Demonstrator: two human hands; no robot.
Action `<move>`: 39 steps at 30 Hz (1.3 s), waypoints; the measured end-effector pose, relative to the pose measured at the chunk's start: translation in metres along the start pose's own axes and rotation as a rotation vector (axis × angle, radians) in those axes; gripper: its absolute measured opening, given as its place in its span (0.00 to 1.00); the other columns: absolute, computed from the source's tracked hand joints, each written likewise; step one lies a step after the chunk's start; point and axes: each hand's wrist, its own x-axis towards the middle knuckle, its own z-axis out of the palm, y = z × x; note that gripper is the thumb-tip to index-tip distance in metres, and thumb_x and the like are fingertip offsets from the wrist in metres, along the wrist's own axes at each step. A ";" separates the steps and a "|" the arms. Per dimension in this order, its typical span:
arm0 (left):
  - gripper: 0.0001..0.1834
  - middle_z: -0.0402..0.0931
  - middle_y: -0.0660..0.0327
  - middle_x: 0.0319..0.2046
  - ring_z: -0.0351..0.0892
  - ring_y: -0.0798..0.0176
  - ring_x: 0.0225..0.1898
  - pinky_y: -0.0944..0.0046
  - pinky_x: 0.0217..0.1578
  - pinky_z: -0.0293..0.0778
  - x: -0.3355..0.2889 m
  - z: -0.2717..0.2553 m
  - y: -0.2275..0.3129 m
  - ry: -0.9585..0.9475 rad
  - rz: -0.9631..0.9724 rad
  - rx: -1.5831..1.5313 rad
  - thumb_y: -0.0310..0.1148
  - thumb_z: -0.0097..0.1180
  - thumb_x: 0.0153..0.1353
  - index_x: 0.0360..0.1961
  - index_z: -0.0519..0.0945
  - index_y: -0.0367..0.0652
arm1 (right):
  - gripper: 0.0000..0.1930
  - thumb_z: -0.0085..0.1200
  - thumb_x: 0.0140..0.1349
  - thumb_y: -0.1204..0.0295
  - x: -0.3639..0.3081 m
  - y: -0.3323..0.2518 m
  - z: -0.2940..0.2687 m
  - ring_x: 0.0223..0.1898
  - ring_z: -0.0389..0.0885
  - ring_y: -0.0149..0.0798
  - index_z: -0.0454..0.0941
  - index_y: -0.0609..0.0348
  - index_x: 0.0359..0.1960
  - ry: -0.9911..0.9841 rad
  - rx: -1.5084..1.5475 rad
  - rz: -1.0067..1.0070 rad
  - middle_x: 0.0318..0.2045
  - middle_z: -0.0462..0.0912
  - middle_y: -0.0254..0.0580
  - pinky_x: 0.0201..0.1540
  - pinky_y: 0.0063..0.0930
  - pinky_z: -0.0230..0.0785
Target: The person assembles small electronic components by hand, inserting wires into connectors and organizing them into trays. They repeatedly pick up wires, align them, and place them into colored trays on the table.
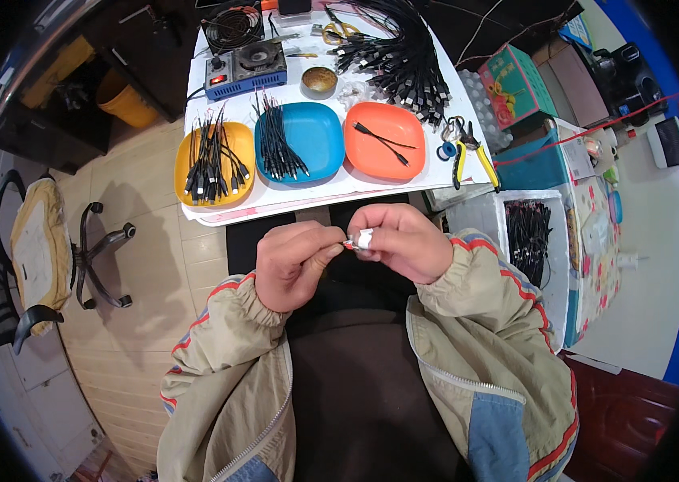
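Fingerwork seems the step: left hand (295, 261) and right hand (405, 241) pinch a small white-and-red piece (365, 238); steadiness seems needed next.

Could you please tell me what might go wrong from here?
The left hand and right hand pinch a small piece above the lap, so it could drop. The blue box shows a lit red switch, so its top may be hot. The yellow-handled pliers near the edge of the table might fall.
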 end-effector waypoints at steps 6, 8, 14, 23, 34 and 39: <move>0.06 0.74 0.60 0.26 0.67 0.72 0.22 0.73 0.21 0.58 -0.003 0.009 0.000 0.099 -0.363 -0.927 0.25 0.54 0.62 0.38 0.78 0.31 | 0.08 0.60 0.58 0.76 -0.001 0.002 0.000 0.33 0.75 0.30 0.76 0.63 0.38 0.074 -0.526 -0.554 0.32 0.77 0.36 0.36 0.24 0.67; 0.07 0.74 0.60 0.26 0.66 0.73 0.22 0.73 0.21 0.56 -0.005 0.013 0.002 0.082 -0.441 -1.155 0.25 0.54 0.62 0.38 0.78 0.32 | 0.09 0.61 0.55 0.77 0.000 -0.002 -0.003 0.34 0.77 0.33 0.78 0.61 0.38 0.096 -0.897 -0.799 0.35 0.77 0.38 0.37 0.23 0.70; 0.08 0.70 0.61 0.21 0.60 0.74 0.20 0.73 0.21 0.53 -0.004 0.017 0.004 -0.028 -0.526 -1.342 0.28 0.52 0.64 0.39 0.76 0.34 | 0.10 0.62 0.49 0.80 0.006 -0.004 -0.003 0.30 0.76 0.40 0.78 0.59 0.34 0.028 -1.012 -1.070 0.30 0.77 0.41 0.33 0.27 0.68; 0.06 0.78 0.60 0.25 0.73 0.73 0.23 0.73 0.24 0.68 0.001 0.001 0.021 0.065 -0.130 -0.304 0.22 0.56 0.61 0.38 0.81 0.32 | 0.06 0.56 0.58 0.77 0.002 0.025 0.018 0.35 0.71 0.32 0.73 0.63 0.35 0.125 -0.320 -0.729 0.34 0.73 0.41 0.37 0.23 0.64; 0.06 0.77 0.62 0.24 0.72 0.74 0.24 0.74 0.25 0.67 0.022 -0.008 0.017 0.005 -0.251 -0.304 0.24 0.57 0.61 0.38 0.82 0.34 | 0.07 0.59 0.59 0.75 0.021 0.002 -0.014 0.30 0.75 0.28 0.76 0.64 0.35 0.060 -0.639 -0.834 0.32 0.75 0.39 0.31 0.20 0.66; 0.07 0.78 0.61 0.25 0.74 0.72 0.24 0.72 0.26 0.70 0.047 -0.015 0.018 0.019 -0.350 -0.204 0.22 0.57 0.60 0.39 0.81 0.34 | 0.11 0.59 0.61 0.69 0.032 0.003 -0.022 0.33 0.71 0.28 0.75 0.65 0.38 0.122 -0.352 -0.651 0.35 0.75 0.39 0.34 0.22 0.65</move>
